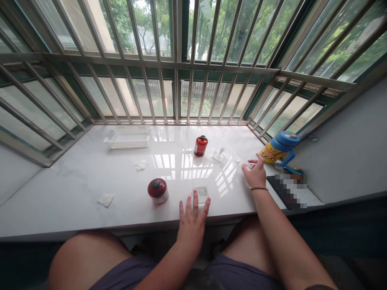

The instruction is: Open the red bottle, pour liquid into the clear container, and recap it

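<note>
My left hand (192, 219) rests flat at the front edge of the white marble sill (75, 181), fingers spread, its fingertips touching a small clear plastic box (201, 193). My right hand (256, 173), with a thin bracelet at the wrist, reaches to the right and its fingers close on a small white crumpled piece (243, 162). A red round jar with a dark lid (158, 190) stands just left of my left hand. A red bottle with a black cap (200, 146) stands upright further back in the middle. A clear small container (219, 153) lies beside it.
A white slatted basket (128, 137) sits at the back left. Two white crumpled bits (141, 165) (105, 199) lie on the left half. A blue and yellow cartoon cup (279, 149) lies tilted at the right, beside a dark flat device (287, 191). Metal window bars (169, 92) enclose the sill.
</note>
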Motion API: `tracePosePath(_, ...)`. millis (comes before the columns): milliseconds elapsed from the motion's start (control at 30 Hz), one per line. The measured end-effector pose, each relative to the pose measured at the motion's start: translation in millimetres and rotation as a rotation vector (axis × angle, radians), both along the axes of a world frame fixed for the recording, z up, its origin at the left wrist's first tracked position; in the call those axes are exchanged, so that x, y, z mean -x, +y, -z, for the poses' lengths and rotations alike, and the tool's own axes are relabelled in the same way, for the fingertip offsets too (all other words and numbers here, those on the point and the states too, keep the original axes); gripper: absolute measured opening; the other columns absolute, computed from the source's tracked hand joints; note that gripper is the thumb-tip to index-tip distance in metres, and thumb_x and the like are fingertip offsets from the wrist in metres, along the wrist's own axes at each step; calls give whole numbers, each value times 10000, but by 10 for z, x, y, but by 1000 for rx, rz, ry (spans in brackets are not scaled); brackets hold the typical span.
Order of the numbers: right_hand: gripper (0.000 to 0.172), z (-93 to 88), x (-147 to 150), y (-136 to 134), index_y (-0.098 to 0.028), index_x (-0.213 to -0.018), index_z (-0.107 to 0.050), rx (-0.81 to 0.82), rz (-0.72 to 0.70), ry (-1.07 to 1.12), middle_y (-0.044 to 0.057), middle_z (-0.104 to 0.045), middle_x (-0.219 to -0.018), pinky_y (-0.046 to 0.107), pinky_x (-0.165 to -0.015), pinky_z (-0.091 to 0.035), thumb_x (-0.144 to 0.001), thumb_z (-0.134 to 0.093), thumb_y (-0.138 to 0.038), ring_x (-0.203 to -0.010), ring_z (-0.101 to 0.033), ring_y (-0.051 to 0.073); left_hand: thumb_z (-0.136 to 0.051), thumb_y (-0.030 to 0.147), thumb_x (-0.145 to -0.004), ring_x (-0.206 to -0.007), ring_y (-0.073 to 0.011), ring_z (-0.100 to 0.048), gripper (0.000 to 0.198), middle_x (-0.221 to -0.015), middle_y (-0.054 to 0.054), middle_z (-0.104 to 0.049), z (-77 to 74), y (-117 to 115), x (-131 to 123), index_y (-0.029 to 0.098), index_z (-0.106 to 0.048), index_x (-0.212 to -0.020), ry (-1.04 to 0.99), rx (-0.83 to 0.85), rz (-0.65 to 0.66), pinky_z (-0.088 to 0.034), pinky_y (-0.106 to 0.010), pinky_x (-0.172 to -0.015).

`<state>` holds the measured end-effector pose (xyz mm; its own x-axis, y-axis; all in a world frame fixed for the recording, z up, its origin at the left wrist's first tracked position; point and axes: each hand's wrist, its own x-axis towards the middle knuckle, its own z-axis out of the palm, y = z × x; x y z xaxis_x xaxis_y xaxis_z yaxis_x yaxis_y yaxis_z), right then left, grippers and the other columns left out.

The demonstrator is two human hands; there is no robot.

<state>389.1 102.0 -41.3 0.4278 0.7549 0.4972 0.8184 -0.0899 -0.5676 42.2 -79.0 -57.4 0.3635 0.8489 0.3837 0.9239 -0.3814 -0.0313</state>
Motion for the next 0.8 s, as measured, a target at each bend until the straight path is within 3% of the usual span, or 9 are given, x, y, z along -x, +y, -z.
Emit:
tracePosePath(133, 814, 131, -67, 173, -167, -1569, -388, 69, -43, -32, 112, -707, -1190, 374, -783, -503, -834, -636, -414, -925, -664, 263, -885, 330, -862, -1500, -446, -490, 1140, -1753, -243, -281, -12, 2, 1, 358, -160, -1741, 2, -2, -5, -450, -713, -1189)
tracePosePath(367, 637, 257, -91, 110, -175, -1452, -524, 174, -48, -96, 106, -697, -1102, 376, -807, -492, -856, -612, -381, -968, -640, 274, -892, 322, -849, -1484, -455, -499, 1159, -1760, -251, -258, -4, 2, -14, 341, -155, -1744, -4, -4, -1, -447, -729, -1177)
tracePosePath(600, 508, -13, 78, -45, -144, -1316, -610, 91, -115, -168, 182, -725, -1166, 488, -1025, -489, -902, -619, -439, -1092, -642, 346, -857, 331, -890, -1472, -440, -519, 1088, -1741, -257, -302, -17, 2, -23, 349, -178, -1740, 9, 4, -5, -443, -752, -1170)
tracePosePath(700, 380, -170, 372, -218, -177, -1234, -657, 41, -212, -200, 158, -735, -1204, 491, -1087, -477, -952, -606, -426, -1142, -651, 335, -846, 348, -904, -1476, -427, -521, 1070, -1740, -258, -303, -42, -7, -33, 349, -178, -1740, -12, -1, -9, -446, -735, -1178)
tracePosePath(800, 273, -341, 792, -443, -203, -1182, -685, -31, -339, -203, 124, -752, -1175, 494, -1057, -506, -1009, -597, -396, -1117, -677, 318, -867, 404, -884, -1522, -446, -462, 1107, -1767, -242, -244, -118, -22, -23, 359, -167, -1740, -53, 29, -3, -414, -750, -1195)
